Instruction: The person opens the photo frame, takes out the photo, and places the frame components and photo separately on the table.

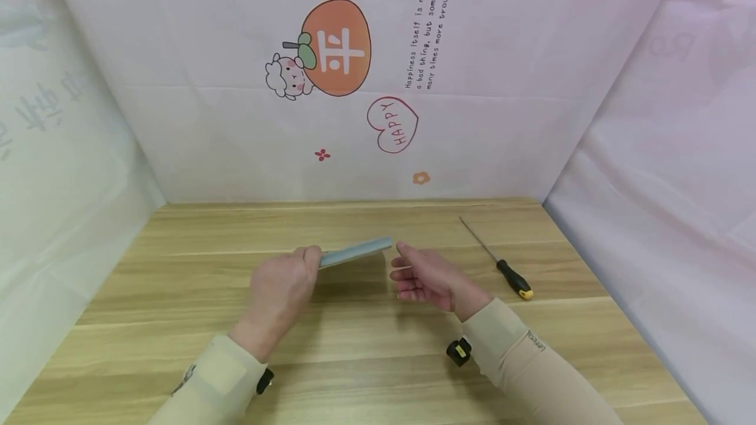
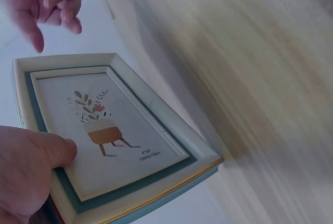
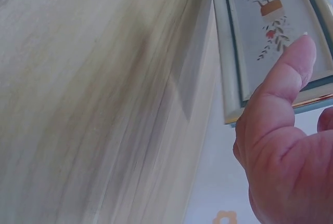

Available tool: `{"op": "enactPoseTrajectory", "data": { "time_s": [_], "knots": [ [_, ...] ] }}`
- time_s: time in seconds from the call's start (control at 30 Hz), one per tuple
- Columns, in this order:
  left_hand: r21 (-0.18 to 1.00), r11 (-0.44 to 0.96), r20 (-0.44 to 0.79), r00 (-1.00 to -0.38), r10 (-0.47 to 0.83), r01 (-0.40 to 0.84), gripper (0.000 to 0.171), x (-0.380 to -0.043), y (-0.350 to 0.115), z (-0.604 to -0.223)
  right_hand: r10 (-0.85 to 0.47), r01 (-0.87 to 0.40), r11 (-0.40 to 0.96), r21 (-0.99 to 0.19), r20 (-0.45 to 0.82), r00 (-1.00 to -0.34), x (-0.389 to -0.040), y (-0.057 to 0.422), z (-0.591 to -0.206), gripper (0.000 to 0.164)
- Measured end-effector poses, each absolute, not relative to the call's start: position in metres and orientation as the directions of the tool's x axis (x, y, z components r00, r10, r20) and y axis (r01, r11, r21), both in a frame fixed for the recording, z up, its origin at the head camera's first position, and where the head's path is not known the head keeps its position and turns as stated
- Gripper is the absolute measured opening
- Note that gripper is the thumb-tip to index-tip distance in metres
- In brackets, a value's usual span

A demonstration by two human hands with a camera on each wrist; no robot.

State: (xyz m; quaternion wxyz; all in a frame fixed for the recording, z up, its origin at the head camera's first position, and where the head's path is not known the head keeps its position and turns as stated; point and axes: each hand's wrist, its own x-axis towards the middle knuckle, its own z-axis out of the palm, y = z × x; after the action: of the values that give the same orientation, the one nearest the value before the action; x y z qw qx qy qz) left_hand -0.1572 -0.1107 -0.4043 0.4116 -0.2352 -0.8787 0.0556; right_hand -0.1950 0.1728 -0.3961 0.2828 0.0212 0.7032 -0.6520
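A picture frame [image 2: 151, 185] with a cream and teal border is held up over the table by my left hand [image 1: 285, 290]. In the left wrist view the left thumb lies across the frame's front edge, and its other fingers are hidden behind. A potted plant drawing shows inside the frame. Seen from the head, the picture frame [image 1: 357, 252] appears nearly edge-on, tilted up to the right. My right hand [image 1: 434, 279] is just off its right end, fingers loosely bent and holding nothing. In the right wrist view the right thumb [image 3: 283, 81] overlaps the frame.
A screwdriver [image 1: 512, 277] with a black and yellow handle lies on the wooden table [image 1: 177, 267] to the right. Behind the table rises a white printed sheet [image 1: 236, 143], with more white sheeting [image 1: 661, 215] along both sides.
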Motion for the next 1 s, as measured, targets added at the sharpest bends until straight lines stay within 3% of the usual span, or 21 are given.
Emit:
{"op": "enactPoseTrajectory", "data": {
  "time_s": [0.17, 0.43, 0.53, 0.7, 1.0],
  "knots": [
    [-0.255, 0.903, 0.703, -0.574, 0.419, 0.346, 0.018, -0.157, -0.115, -0.4, -0.339, 0.398, 0.166, -0.902, -0.432, -0.836, -0.195, 0.173, -0.397, 0.071],
    [-0.179, 0.933, 0.684, -0.642, 0.346, 0.312, 0.029, -0.153, -0.117, -0.392, -0.343, 0.375, 0.192, -0.907, -0.42, -0.84, -0.194, 0.171, -0.4, 0.068],
    [-0.065, 0.951, 0.626, -0.73, 0.275, 0.303, 0.025, -0.151, -0.118, -0.387, -0.345, 0.351, 0.206, -0.913, -0.404, -0.847, -0.193, 0.169, -0.401, 0.064],
    [0.223, 0.942, 0.453, -0.882, 0.128, 0.251, 0.02, -0.149, -0.117, -0.38, -0.332, 0.318, 0.237, -0.918, -0.385, -0.861, -0.193, 0.163, -0.401, 0.056],
    [0.585, 0.8, 0.226, -0.974, -0.001, 0.134, 0.025, -0.152, -0.116, -0.383, -0.287, 0.211, 0.34, -0.916, -0.315, -0.905, -0.189, 0.152, -0.402, 0.052]
  ]
}}
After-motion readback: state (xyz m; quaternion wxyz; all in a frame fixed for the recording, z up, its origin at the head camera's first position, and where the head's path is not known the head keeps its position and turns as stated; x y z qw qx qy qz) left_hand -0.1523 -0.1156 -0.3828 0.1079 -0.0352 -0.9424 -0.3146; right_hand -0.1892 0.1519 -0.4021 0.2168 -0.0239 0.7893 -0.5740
